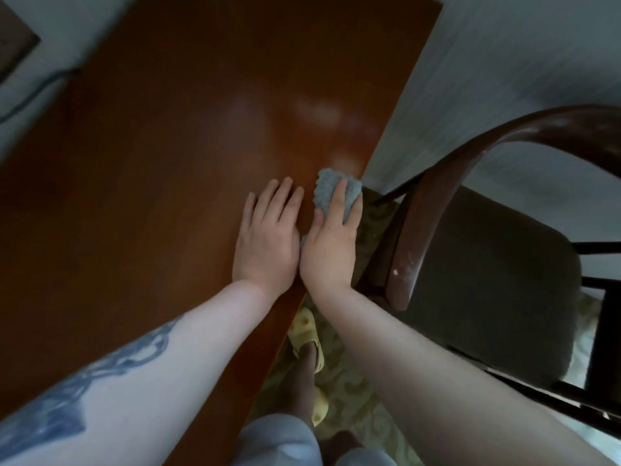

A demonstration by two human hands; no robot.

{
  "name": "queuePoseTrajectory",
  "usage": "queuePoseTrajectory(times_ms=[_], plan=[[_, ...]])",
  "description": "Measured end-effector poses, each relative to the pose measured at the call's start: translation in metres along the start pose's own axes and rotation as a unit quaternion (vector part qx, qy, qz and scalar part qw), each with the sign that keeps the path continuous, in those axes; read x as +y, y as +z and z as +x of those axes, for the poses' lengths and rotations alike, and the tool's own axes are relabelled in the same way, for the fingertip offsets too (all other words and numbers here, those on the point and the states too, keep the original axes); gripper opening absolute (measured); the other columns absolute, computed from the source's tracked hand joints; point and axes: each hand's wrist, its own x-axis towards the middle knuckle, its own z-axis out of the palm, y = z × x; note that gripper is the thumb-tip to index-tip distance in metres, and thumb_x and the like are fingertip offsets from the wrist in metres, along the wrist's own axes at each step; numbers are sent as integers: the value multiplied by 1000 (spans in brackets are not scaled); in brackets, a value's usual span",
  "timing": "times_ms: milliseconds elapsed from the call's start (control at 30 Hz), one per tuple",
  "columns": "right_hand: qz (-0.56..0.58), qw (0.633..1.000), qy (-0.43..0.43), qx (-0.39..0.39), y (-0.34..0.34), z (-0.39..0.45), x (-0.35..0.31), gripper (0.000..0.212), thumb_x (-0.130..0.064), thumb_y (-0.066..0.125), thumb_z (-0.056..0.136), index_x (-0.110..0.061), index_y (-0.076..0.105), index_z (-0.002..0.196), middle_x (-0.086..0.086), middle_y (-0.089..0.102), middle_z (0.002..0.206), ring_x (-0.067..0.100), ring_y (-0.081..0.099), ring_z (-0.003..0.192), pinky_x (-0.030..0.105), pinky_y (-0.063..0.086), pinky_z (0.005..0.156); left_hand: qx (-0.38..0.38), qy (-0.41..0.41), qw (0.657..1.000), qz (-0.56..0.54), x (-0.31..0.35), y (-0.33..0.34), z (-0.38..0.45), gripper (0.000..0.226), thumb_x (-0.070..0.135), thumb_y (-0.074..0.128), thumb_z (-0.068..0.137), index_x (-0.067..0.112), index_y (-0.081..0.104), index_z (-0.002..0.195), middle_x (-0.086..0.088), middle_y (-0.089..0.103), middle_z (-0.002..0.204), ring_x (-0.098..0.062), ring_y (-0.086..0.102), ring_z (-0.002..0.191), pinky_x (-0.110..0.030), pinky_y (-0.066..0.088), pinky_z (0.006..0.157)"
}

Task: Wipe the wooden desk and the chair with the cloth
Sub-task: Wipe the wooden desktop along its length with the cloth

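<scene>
1. Legs in pale shorts [285, 442] stand at the bottom of the view, with yellow slippers [307, 334] on a patterned carpet [349, 391] beside the desk's near edge.
2. The left forearm, marked with a blue tattoo [100, 375], reaches across the desk [151, 163].
3. The left hand [268, 237] lies flat on the wooden top, fingers straight and slightly spread, holding nothing.
4. The right hand [331, 243] sits just beside it, the two touching or nearly so, at the desk's right edge.
5. The right hand's fingers curl around a fluffy blue-grey cloth [327, 191], pressing it onto the desk right at the edge; part of the cloth sticks out past the fingertips, and a bit shows under the palm.
6. A dark wooden chair [487, 264] with a curved back rail and a dark seat stands to the right of the desk, near the cloth hand but not touching it.
7. Beyond the hands, the brown top carries soft, pale reflections.
8. A dark cord [33, 92] hangs along the light wall at the far left.
</scene>
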Motion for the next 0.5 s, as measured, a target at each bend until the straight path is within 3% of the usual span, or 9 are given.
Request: queuePoseTrajectory(times_ms=[100,233,367,500], plan=[[-44,999,6,-10,-2,18,-1,58,-30,31,105,-28,4,156,10,1,163,29,22,145,39,44,105,-29,2,999,23,-11,-6,-54,51,25,21,101,14,34,150,-5,33,155,-21,21,147,-44,17,120],[-12,999,36,6,-7,16,-10,57,-31,31,106,-31,4,156,11,4,163,30,33,140,43,46,101,-55,-24,997,44,-30,-19,-108,52,32,15,103,18,28,151,-2,30,157,-18,18,148,-44,17,120],[-22,1000,2,22,7,-54,-7,59,-28,38,104,-27,10,156,15,9,161,30,32,142,41,44,105,-57,-28,997,46,-33,-19,-111,53,34,16,102,18,32,150,-2,33,156,-19,21,147,-45,16,120],[-43,999,-4,23,4,-41,-2,57,-30,34,105,-27,10,156,16,9,161,30,34,141,41,46,104,-69,-20,996,54,-33,-18,-110,56,36,10,102,17,32,150,-3,32,156,-21,21,147,-47,17,119]])
